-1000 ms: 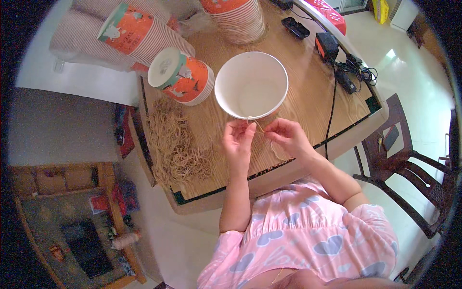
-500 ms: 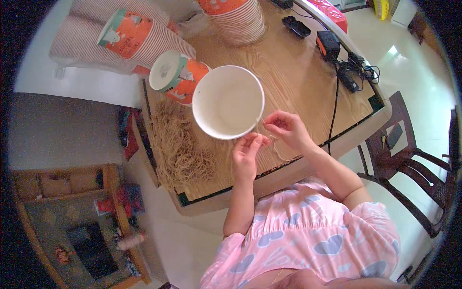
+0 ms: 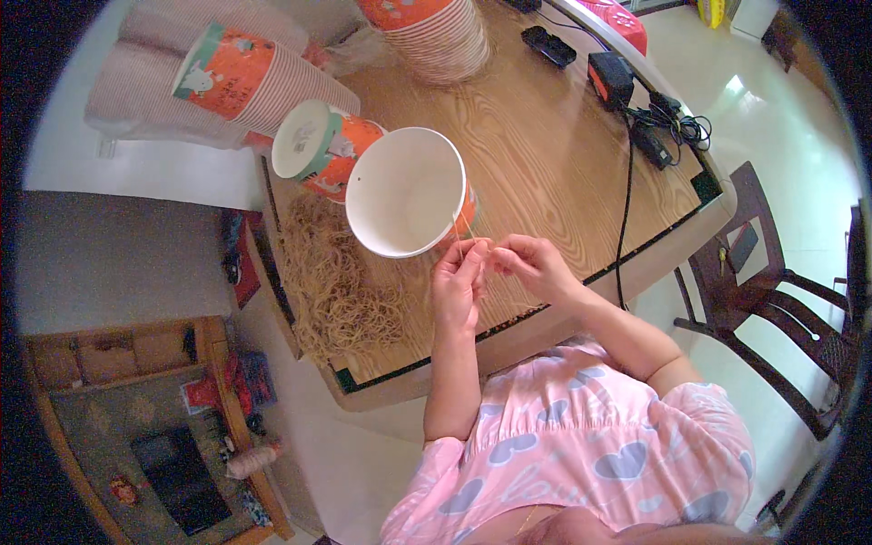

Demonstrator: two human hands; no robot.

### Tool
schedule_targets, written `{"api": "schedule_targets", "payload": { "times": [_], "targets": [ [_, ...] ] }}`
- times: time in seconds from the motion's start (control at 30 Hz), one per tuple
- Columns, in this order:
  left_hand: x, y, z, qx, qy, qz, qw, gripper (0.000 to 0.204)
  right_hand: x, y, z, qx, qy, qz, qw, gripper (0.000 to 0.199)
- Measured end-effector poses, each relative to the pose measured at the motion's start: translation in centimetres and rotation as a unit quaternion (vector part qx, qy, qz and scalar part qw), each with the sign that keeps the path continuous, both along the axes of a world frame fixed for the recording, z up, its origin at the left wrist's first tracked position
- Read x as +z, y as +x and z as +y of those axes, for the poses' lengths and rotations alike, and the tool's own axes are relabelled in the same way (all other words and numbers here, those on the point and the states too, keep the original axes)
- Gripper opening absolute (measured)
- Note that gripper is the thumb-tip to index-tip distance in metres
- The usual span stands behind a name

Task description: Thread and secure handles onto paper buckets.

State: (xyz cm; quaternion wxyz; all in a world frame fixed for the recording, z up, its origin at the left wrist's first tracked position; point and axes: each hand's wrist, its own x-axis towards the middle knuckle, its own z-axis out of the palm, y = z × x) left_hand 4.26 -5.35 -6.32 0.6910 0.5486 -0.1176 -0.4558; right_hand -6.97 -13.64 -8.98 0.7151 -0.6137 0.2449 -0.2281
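A large paper bucket [image 3: 400,195], white inside with an orange printed outside, stands on the table with its mouth tilted toward me. Two thin strands of pale string [image 3: 471,227] run from its near-right rim down to my fingers. My left hand [image 3: 460,282] is closed in a pinch on the string just below the rim. Close beside it, my right hand [image 3: 534,265] also pinches, its fingertips meeting the left ones at the string. A small hole shows in the bucket's opposite wall. Left of my hands lies a tangled pile of tan strings [image 3: 341,282].
Another orange-and-green bucket [image 3: 304,141] lies behind the white one. Stacked buckets [image 3: 272,82] wrapped in plastic fill the far left, and another stack [image 3: 436,41] stands at the back. A black-and-orange charger [image 3: 610,77] with cables lies at the right edge. A dark chair [image 3: 763,263] stands right.
The bucket has shifted slightly left and turned, showing more of its orange side. My hands have come together at the string; the right one moved down and toward the left.
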Motion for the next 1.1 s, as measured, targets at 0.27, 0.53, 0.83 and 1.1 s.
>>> {"api": "schedule_targets", "payload": {
  "times": [0.27,0.53,0.83,1.1],
  "targets": [
    [-0.1,-0.6,0.0,0.007,-0.006,-0.005,1.000,0.009,-0.5,0.1,-0.1,-0.021,0.023,-0.013,0.999,0.026],
    [-0.4,-0.7,0.2,0.019,-0.010,-0.039,0.999,0.009,-0.7,0.0,0.1,-0.053,0.025,-0.057,0.997,0.015],
    [0.2,-0.5,0.2,0.023,-0.062,0.068,0.995,0.023,-0.7,-0.3,-0.2,-0.031,0.067,-0.056,0.996,0.019],
    [-0.8,0.0,0.3,-0.014,-0.050,0.063,0.997,0.018,-2.1,0.3,-0.1,-0.006,0.061,-0.026,0.998,0.017]
  ]
}}
